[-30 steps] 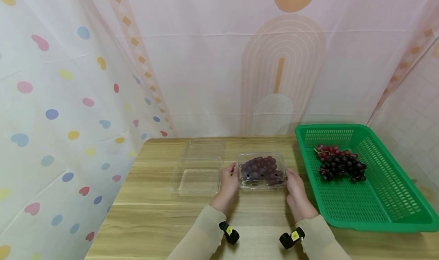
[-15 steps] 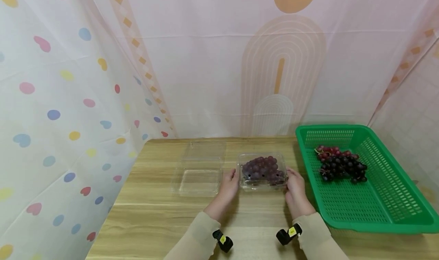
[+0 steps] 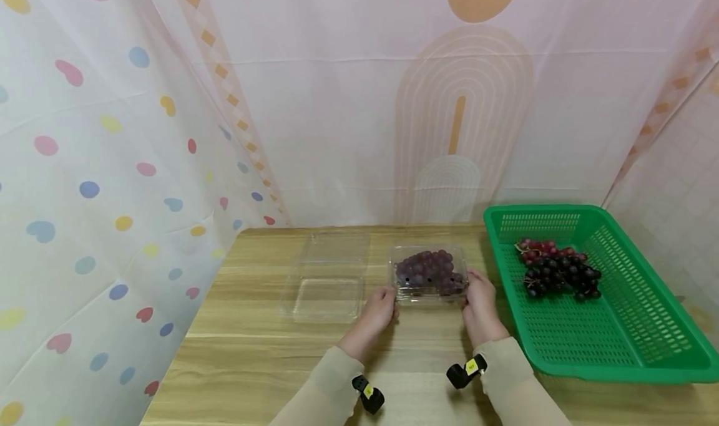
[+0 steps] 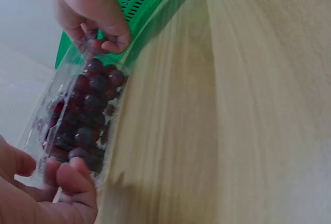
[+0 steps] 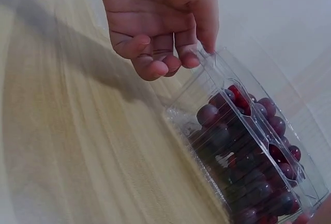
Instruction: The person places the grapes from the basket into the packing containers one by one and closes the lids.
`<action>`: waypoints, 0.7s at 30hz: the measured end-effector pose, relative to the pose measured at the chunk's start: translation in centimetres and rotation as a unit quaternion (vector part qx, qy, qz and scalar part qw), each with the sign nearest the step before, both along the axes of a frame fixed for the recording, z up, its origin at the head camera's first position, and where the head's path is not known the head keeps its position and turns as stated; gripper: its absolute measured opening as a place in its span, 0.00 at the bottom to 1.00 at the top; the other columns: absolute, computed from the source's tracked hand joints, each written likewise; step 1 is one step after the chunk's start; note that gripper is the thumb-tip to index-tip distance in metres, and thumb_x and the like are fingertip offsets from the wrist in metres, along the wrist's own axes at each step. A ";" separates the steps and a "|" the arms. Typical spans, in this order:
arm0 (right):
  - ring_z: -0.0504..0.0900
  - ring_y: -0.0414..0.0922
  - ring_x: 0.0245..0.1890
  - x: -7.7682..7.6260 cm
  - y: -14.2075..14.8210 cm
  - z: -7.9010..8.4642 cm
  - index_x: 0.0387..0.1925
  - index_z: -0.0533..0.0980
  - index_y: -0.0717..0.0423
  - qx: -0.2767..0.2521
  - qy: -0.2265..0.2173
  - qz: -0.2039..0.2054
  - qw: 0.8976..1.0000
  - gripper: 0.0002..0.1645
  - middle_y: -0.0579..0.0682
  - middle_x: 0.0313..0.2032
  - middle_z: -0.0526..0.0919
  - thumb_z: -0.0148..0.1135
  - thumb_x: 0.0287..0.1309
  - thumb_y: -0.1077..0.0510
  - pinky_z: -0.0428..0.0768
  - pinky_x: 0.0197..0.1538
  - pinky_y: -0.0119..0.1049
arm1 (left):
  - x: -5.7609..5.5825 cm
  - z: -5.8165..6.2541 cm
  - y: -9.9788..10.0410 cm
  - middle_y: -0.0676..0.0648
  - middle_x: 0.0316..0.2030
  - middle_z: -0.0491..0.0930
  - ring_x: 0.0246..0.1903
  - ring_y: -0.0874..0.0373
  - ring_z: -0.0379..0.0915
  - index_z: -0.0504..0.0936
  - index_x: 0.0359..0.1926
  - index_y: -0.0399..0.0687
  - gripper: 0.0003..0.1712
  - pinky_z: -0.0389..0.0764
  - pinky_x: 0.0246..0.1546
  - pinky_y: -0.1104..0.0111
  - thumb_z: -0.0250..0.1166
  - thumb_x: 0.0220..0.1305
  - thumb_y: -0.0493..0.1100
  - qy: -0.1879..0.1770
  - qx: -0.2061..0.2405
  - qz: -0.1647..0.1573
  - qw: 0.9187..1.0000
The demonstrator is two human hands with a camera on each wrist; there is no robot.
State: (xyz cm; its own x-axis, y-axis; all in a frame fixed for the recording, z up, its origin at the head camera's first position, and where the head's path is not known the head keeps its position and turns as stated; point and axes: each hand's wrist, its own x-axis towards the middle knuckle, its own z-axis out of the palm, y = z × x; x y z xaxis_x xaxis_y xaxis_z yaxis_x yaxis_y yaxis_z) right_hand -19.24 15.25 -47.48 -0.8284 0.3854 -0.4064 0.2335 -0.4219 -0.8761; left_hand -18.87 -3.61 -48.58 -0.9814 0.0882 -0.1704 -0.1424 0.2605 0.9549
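A clear plastic clamshell box (image 3: 422, 294) lies in front of me on the table, its lid down over a bunch of dark red grapes (image 3: 428, 266). My left hand (image 3: 377, 312) pinches the rim at the box's near left corner; the right wrist view shows that thumb on the rim and the other fingers curled below. On the opposite side, my right hand (image 3: 480, 302) grips the edge between thumb and fingers, as the left wrist view shows. Whether the box touches the table is hard to tell.
Left of the hands, a second clear clamshell box (image 3: 328, 297) lies with its lid folded back. On the right stands a green plastic basket (image 3: 606, 371) holding black grapes (image 3: 562, 275) and red grapes (image 3: 542, 249). A patterned curtain (image 3: 337, 133) hangs behind the wooden table (image 3: 247, 351).
The grape-filled clamshell has shifted slightly away from me. My left hand has gone from its left side to the near left corner; my right hand has moved a little away with the box.
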 end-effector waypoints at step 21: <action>0.60 0.36 0.22 -2.3 0.0 -0.2 0.65 0.65 0.61 0.017 -0.013 -0.018 1.000 0.24 0.55 0.62 0.64 0.41 0.71 0.59 0.59 0.26 0.29 | -1.1 -0.6 1.9 0.52 0.20 0.62 0.20 0.63 0.59 0.67 0.34 0.36 0.12 0.65 0.20 0.75 0.44 0.73 0.40 -0.015 0.117 0.100 0.988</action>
